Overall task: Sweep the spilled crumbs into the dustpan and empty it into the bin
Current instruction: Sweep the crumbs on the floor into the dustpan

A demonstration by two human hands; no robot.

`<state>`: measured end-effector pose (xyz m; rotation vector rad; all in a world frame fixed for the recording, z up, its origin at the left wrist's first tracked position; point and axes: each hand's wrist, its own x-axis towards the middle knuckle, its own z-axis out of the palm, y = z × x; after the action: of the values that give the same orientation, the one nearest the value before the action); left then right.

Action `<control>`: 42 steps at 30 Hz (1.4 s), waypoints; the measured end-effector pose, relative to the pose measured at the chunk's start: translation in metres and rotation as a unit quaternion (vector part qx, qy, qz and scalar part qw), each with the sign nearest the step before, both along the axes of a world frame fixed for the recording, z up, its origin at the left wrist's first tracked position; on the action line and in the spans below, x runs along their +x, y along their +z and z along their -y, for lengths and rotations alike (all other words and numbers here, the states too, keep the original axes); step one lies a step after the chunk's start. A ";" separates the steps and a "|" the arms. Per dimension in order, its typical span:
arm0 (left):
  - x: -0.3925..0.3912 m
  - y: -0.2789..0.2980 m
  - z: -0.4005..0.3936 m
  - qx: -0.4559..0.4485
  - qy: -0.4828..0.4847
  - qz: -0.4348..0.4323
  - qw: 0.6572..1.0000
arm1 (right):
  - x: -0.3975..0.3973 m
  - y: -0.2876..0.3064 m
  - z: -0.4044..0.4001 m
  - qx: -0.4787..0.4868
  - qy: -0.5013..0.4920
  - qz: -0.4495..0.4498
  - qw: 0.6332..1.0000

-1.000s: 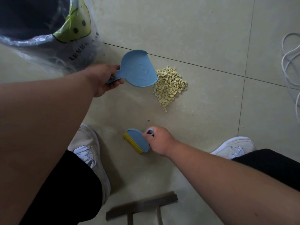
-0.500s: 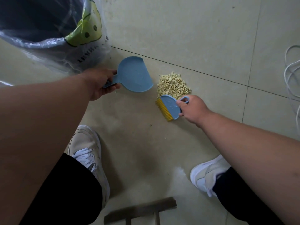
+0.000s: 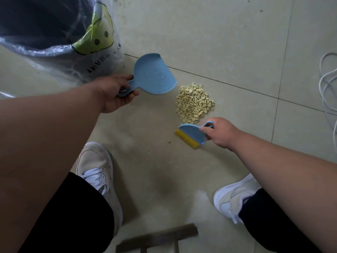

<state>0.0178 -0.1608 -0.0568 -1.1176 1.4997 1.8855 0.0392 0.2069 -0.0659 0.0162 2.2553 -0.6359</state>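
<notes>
A: Risk?
B: I've got the brush [image 3: 191, 136] gripped in the right hand [image 3: 219, 133], bristles pointing away from the crumbs [image 3: 194, 105] — a hasty swing scatters the pile past the dustpan [image 3: 154, 75], whose lip isn't touching it.
A: Count?
B: Near to far — 1 brush, 1 crumb pile, 1 dustpan w/ handle held by left hand [image 3: 114, 93], 1 bin [image 3: 54, 33].

One head-worn view — looking steeply down, close over the tiled floor [image 3: 209, 33] past both forearms.
</notes>
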 end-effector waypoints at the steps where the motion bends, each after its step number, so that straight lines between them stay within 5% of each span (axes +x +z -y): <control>1: -0.003 0.001 0.000 0.009 -0.009 -0.006 1.000 | -0.003 0.000 -0.001 -0.014 -0.051 -0.012 0.999; 7: -0.029 0.021 -0.005 0.012 -0.036 -0.052 0.998 | -0.015 0.004 0.006 -0.054 -0.198 -0.038 0.978; 11: -0.035 0.027 0.004 -0.011 -0.076 -0.045 0.996 | -0.009 -0.002 0.032 -0.197 -0.353 0.056 0.913; 24: -0.039 0.026 0.027 -0.058 -0.113 -0.035 0.991 | 0.025 -0.040 0.217 -0.273 -0.437 0.224 0.827; 32: -0.041 0.019 0.031 -0.051 -0.133 -0.023 0.990 | -0.008 -0.051 0.187 -0.201 -0.448 0.087 0.867; 42: -0.036 0.019 0.024 -0.047 -0.112 -0.018 0.992 | -0.042 -0.043 0.068 -0.169 -0.527 -0.005 0.833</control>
<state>-0.0186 -0.1845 -0.0382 -0.9174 1.6738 1.7054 -0.0031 0.1386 -0.1091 1.1411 1.9550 -1.5829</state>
